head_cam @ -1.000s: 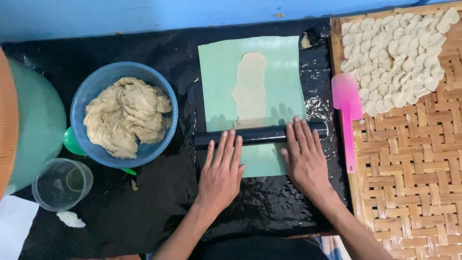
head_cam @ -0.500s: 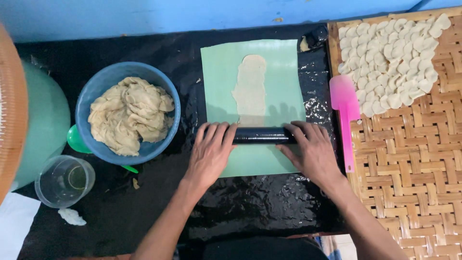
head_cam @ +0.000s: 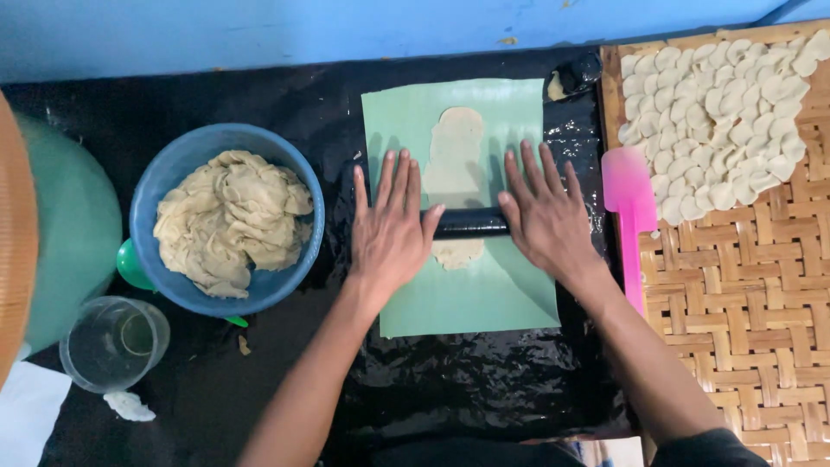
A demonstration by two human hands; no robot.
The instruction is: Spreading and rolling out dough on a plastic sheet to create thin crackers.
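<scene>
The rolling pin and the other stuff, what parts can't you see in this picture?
- Black rolling pin, head view: both ends lie under the left hand and right hand.
- Dough strip: its middle is under the pin.
- Green tub: cut off by the left edge.
- Woven tray: runs off the right edge.
- Small dark thing beyond the sheet: too small to tell.

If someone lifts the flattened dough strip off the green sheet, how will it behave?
The thin pale flattened dough strip would probably droop and stretch, since it is rolled so flat. It may tear easily. It might also cling to the green sheet.
</scene>
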